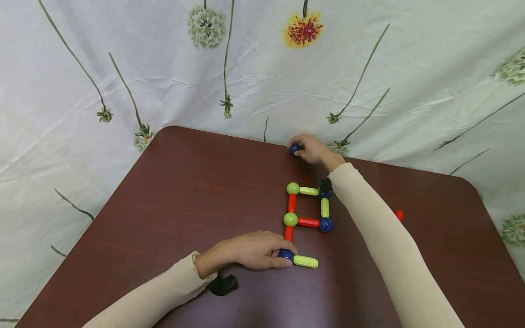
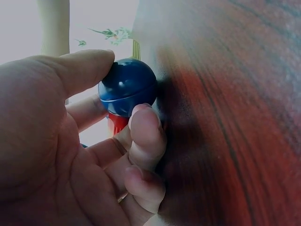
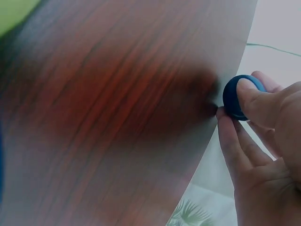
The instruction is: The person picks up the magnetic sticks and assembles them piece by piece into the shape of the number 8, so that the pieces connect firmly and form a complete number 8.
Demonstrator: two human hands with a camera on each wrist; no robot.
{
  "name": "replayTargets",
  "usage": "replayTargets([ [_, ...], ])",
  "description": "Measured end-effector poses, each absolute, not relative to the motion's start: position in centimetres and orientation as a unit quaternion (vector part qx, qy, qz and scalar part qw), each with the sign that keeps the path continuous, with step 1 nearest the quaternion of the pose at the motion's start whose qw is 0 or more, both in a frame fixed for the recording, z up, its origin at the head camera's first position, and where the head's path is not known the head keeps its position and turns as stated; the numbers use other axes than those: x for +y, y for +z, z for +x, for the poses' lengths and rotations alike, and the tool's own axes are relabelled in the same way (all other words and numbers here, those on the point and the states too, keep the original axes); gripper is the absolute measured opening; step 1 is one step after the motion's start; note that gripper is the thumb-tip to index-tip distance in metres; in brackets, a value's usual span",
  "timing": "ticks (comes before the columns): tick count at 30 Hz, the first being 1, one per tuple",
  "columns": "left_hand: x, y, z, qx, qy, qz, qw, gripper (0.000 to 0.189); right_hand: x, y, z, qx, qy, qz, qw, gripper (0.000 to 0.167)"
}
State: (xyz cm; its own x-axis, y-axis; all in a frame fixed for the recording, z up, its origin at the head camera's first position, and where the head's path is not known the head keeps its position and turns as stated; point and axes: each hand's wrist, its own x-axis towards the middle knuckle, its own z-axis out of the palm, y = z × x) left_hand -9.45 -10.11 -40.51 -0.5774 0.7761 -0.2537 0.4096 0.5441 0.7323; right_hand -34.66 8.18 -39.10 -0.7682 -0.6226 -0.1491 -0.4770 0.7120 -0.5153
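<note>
My left hand (image 1: 258, 250) pinches a blue ball (image 2: 128, 87) at the near end of a ball-and-rod figure on the table. From that ball a red rod (image 1: 289, 233) runs away to a green ball (image 1: 290, 219), and a light-green rod (image 1: 306, 261) points right. Beyond, red and light-green rods form a square with another green ball (image 1: 293, 188) and a blue ball (image 1: 326, 225) at corners; the far right corner is partly covered by a dark wrist device. At the table's far edge, my right hand (image 1: 313, 149) holds a separate blue ball (image 3: 237, 98) between thumb and fingers.
A red piece (image 1: 399, 215) shows past the right sleeve, partly hidden by it. The dark reddish-brown table (image 1: 197, 182) ends at a white flower-print cloth (image 1: 164, 59) hanging behind. My right forearm reaches across the table, right of the figure.
</note>
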Motion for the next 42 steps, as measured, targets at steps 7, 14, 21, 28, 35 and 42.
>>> replayTargets([
  [7, -9.9, -40.5, -9.7, 0.826, 0.318, 0.363, 0.292, 0.027, 9.9, -39.0, -34.2, 0.901, -0.255, -0.314, 0.159, 0.025],
  [14, -9.8, -40.6, -9.7, 0.83, 0.312, 0.354, 0.296, 0.028, 11.1, -38.2, -33.5, 0.892, -0.239, -0.352, 0.152, 0.023],
  [21, -10.0, -40.5, -9.6, 0.831, 0.317, 0.346, 0.298, 0.029, 12.4, -37.5, -32.1, 0.875, -0.266, -0.381, 0.137, 0.024],
  [28, -9.8, -40.4, -9.7, 0.831, 0.316, 0.347, 0.298, 0.029, 14.2, -37.3, -29.5, 0.871, -0.291, -0.366, 0.149, 0.028],
  [35, -9.9, -40.5, -9.7, 0.829, 0.317, 0.356, 0.292, 0.028, 15.8, -35.7, -26.7, 0.848, -0.339, -0.386, 0.132, 0.03],
  [42, -9.9, -40.2, -9.6, 0.827, 0.322, 0.356, 0.292, 0.029, 17.2, -35.1, -23.3, 0.842, -0.343, -0.395, 0.129, 0.033],
])
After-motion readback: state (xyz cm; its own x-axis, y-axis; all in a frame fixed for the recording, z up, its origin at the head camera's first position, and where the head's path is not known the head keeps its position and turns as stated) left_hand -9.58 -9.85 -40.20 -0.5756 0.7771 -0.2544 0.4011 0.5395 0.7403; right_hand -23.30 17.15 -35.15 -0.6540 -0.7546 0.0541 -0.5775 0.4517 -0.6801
